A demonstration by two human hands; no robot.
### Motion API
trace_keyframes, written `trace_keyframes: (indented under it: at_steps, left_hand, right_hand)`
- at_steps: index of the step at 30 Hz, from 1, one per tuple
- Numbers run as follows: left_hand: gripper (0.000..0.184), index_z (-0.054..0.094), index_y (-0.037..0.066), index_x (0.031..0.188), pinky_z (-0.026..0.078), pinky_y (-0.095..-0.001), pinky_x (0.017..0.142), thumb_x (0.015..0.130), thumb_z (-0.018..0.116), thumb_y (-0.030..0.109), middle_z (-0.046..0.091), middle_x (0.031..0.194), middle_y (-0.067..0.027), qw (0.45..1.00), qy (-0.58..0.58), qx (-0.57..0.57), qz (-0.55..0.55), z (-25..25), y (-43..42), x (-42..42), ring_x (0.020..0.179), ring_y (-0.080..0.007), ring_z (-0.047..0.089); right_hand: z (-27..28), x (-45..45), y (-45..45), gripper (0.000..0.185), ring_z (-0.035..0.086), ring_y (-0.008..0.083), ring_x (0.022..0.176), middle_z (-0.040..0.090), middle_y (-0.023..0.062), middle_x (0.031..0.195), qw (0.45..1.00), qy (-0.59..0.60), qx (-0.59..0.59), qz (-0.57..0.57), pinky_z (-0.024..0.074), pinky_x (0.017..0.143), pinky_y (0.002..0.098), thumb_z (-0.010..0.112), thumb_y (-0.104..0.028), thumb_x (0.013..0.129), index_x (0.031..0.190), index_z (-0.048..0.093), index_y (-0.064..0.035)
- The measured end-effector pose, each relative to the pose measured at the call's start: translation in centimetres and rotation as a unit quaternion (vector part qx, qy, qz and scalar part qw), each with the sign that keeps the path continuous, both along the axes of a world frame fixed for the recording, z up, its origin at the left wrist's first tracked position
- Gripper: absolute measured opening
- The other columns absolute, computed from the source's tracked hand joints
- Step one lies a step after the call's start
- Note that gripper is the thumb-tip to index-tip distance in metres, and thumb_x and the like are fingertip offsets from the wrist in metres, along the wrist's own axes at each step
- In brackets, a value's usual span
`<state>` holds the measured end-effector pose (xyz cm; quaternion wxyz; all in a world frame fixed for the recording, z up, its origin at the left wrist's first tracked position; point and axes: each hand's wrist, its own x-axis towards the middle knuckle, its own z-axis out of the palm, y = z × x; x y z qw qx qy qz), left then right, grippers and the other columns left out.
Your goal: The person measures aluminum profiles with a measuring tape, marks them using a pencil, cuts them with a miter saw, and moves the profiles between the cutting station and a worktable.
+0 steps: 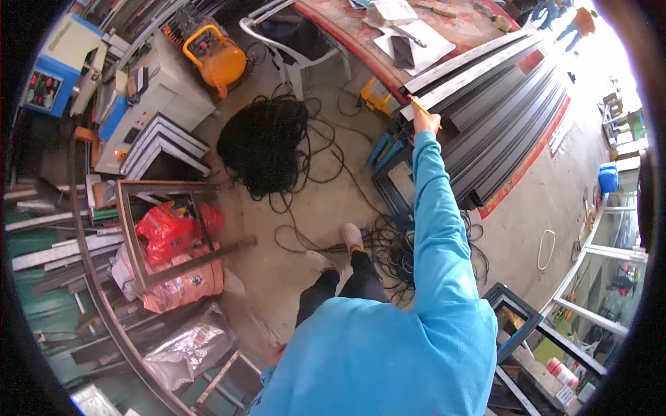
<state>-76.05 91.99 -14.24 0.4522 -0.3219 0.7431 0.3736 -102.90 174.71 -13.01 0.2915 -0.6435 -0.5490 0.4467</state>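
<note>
My right arm is stretched forward, and my right hand (426, 122) is closed around a slim yellow object (415, 104); its exact kind is too small to make out. This hand is at the near end of a row of long dark metal profiles (492, 132), close to a pale strip (472, 78) lying along them. My left hand (277, 354) hangs low beside my body, mostly hidden by the blue sleeve, so its fingers cannot be read.
A red-edged table (333, 31) bears papers (423, 45) and the profiles. Black cables (267, 145) lie heaped on the floor near a plastic chair (298, 69). An orange compressor (223, 61) stands at the back left. A brown frame (128, 236) leans by red bags (166, 232).
</note>
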Motion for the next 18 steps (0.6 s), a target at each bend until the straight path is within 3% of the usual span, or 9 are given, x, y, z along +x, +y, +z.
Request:
trace_keyframes:
  at_steps: [3,4,6,9,11,13,14,15,18]
  left_hand:
    - [0.035,0.058,0.009,0.118,0.047,-0.0382,0.069,0.089,0.057,0.029,0.06,0.105,-0.0129,1.0,0.018,0.003,-0.026,0.1,0.8,0.4,0.086,-0.025,0.06]
    - [0.035,0.058,0.009,0.118,0.046,-0.0384,0.07,0.089,0.057,0.03,0.06,0.106,-0.0133,0.999,0.026,0.005,-0.03,0.2,0.9,0.3,0.087,-0.0252,0.059]
    - [0.036,0.058,0.008,0.118,0.046,-0.0388,0.072,0.09,0.056,0.03,0.06,0.108,-0.014,0.998,0.046,0.014,-0.029,-0.3,1.4,-0.5,0.09,-0.0257,0.059]
    - [0.037,0.058,0.007,0.119,0.046,-0.0393,0.076,0.091,0.054,0.032,0.06,0.11,-0.0152,0.997,0.071,0.042,-0.014,-2.6,1.7,-1.7,0.093,-0.0265,0.059]
    - [0.038,0.058,0.006,0.119,0.046,-0.0397,0.078,0.091,0.053,0.032,0.06,0.112,-0.0159,0.995,0.081,0.063,0.006,-4.3,1.7,-2.2,0.096,-0.027,0.058]
    - [0.039,0.058,0.006,0.119,0.045,-0.04,0.08,0.092,0.051,0.033,0.059,0.113,-0.0167,0.992,0.092,0.08,0.032,-5.8,0.7,-1.7,0.098,-0.0275,0.058]
    - [0.04,0.058,0.005,0.119,0.045,-0.0402,0.081,0.092,0.051,0.033,0.059,0.114,-0.0171,0.991,0.096,0.086,0.047,-6.4,-0.3,-1.0,0.099,-0.0278,0.058]
    - [0.04,0.058,0.005,0.119,0.045,-0.0404,0.083,0.092,0.05,0.034,0.059,0.115,-0.0175,0.989,0.1,0.092,0.064,-7.1,-1.7,0.1,0.101,-0.028,0.058]
    - [0.042,0.058,0.004,0.12,0.045,-0.041,0.086,0.093,0.048,0.035,0.059,0.117,-0.0186,0.978,0.117,0.111,0.132,-9.5,-5.8,4.7,0.104,-0.0288,0.057]
  right_hand:
    - [0.9,1.3,-1.5,0.082,0.059,0.0307,0.089,0.061,0.0274,0.097,0.997,0.049,0.059,0.001,0.0471,0.081,0.0383,0.08,-0.055,0.068,0.103,0.051,0.014]
    - [0.2,1.5,-2.1,0.07,0.054,0.0184,0.08,0.059,0.014,0.089,0.99,0.084,0.116,-0.002,0.0472,0.068,0.0328,0.082,-0.045,0.071,0.103,0.051,0.0092]
    - [0.8,2.7,-6.9,0.035,0.05,0.0133,0.072,0.053,0.0049,0.079,0.925,0.245,0.287,0.057,0.0459,0.057,0.0306,0.069,-0.025,0.087,0.097,0.05,0.0014]
    - [4.0,7.2,-17.5,0.012,0.054,0.0165,0.07,0.049,0.0024,0.072,0.859,0.42,0.004,0.293,0.0472,0.065,0.031,0.056,-0.009,0.089,0.081,0.048,-0.0067]
    - [3.2,11.8,-23.9,0.016,0.058,0.0252,0.071,0.058,0.0096,0.076,0.822,0.148,0.049,0.547,0.0483,0.066,0.0369,0.056,-0.02,0.088,0.083,0.056,-0.0048]
    - [1.0,16.3,-29.4,0.03,0.063,0.0339,0.072,0.066,0.0169,0.081,0.634,-0.146,0.103,0.752,0.0495,0.067,0.0429,0.056,-0.031,0.087,0.085,0.065,-0.003]
    - [-4.7,17.5,-31.4,0.047,0.064,0.037,0.085,0.067,0.021,0.095,0.542,-0.222,0.02,0.81,0.0495,0.075,0.045,0.059,-0.047,0.084,0.096,0.068,-0.0028]
    - [-0.5,19.4,-34.6,0.052,0.064,0.0376,0.089,0.067,0.0224,0.097,0.487,-0.29,0.036,0.823,0.049,0.078,0.0454,0.057,-0.051,0.084,0.099,0.067,-0.0022]
    - [3.5,24.4,-40.4,0.064,0.063,0.038,0.099,0.066,0.0247,0.103,0.458,-0.331,-0.047,0.823,0.0477,0.084,0.0448,0.056,-0.06,0.083,0.107,0.066,-0.0015]
